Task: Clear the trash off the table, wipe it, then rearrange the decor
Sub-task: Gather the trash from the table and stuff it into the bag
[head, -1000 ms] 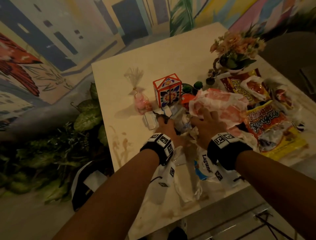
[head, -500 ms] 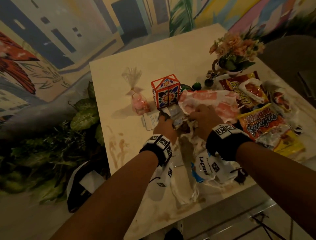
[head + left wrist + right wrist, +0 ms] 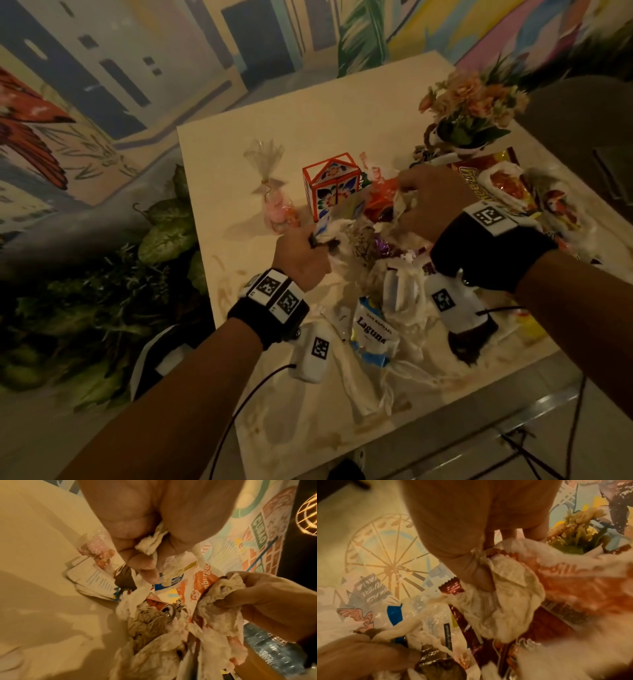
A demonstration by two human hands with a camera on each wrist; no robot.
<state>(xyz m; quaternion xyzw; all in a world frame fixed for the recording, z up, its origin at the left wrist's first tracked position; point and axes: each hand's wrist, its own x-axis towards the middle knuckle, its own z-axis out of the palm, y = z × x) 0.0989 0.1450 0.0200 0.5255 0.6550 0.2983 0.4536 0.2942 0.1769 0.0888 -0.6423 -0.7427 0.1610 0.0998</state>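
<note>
Gripping trash: 2 hands (image 3: 301, 253), 2 wads (image 3: 399, 205).

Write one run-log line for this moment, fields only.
phase: clearing trash | left hand: grips crumpled napkin | right hand: grips crumpled wrapper | table: unwiped

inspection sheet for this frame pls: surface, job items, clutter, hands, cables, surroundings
Surface: cream table, brown smears near the left and near edges.
Job's things: trash pile of crumpled napkins and wrappers mid-table; patterned box, flower pot and pink favor bag standing behind it.
Clutter: snack bags at right; Laguna packet on the near side.
Hands: left hand pinches a napkin; right hand grips a wad of napkin and wrapper.
Cables: black cable from the left wrist unit; more on the floor at lower right.
Surroundings: painted mural walls, leafy plants left of the table.
</note>
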